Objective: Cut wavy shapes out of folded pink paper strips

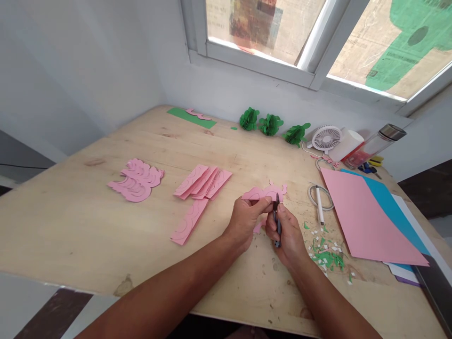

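My left hand [247,216] pinches a folded strip of pink paper [259,193] with a curved outline drawn on it. In my right hand [287,230] is a pair of dark scissors [278,221], its blades at the strip's right end. Pink offcuts lie on the table just beyond and below the strip. Left of my hands rest several folded pink strips [203,181] with pencilled curves, and a single strip [189,221] below them. Farther left is a pile of cut, scalloped pink pieces [137,180].
Three green paper balls [270,124] stand by the wall, near a small fan [326,139] and a glass bottle [374,146]. On the right lie pink sheets [370,216], a white pen [319,205] and green and white scraps [328,259]. A green strip [192,117] is at the back.
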A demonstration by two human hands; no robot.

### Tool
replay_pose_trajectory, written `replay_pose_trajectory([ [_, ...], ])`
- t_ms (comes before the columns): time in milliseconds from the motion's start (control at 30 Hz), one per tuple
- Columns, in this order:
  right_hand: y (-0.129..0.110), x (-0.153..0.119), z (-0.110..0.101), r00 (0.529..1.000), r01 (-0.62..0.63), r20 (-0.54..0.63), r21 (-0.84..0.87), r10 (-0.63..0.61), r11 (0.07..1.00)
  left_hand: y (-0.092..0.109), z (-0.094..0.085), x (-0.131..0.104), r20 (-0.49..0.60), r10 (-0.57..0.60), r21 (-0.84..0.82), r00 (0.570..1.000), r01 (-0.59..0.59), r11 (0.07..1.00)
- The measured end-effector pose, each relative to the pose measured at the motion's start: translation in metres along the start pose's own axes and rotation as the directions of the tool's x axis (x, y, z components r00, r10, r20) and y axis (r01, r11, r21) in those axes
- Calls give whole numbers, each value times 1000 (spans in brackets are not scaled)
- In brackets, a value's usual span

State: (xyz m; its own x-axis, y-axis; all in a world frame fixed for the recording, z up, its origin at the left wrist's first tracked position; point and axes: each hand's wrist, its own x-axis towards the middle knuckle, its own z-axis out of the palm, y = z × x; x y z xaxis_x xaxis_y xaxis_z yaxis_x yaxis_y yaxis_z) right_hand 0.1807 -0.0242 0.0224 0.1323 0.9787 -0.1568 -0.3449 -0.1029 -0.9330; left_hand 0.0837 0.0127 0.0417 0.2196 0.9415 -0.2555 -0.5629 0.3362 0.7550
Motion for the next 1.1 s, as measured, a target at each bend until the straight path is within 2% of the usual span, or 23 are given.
replay_pose_trajectory([
  [1100,0,0,0,1000,-5,-9,47,5,999,0,0,0,-8,1,18,1000,-1,1000],
])
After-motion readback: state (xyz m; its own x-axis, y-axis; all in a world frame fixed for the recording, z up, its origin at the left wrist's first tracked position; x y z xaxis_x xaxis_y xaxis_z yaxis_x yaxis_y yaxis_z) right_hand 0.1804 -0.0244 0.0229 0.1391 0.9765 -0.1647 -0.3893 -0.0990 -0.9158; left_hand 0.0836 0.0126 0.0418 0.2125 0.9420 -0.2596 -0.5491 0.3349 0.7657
